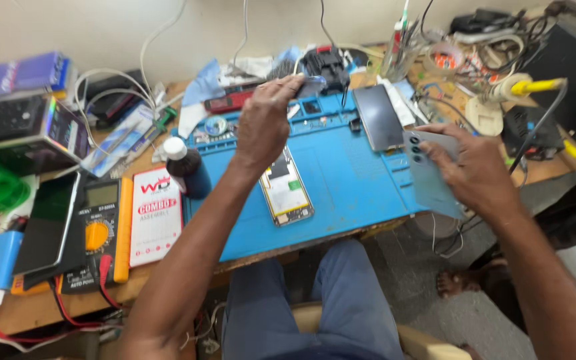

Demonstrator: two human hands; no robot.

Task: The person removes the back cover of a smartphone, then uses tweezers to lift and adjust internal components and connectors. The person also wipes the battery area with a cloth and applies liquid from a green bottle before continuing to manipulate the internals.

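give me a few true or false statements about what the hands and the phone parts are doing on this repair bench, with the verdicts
1. The right hand holds a grey phone back cover. True.
2. The left hand rests flat on the blue mat. False: it is raised above the mat, pinching a small thin tool.
3. An opened phone lies on the mat with its insides showing. True.
4. The dark bottle with a white cap lies on its side. False: it stands upright at the mat's left edge.
5. A yellow multimeter sits left of the mat. True.
6. The detached dark screen is in the right hand. False: it lies on the mat.
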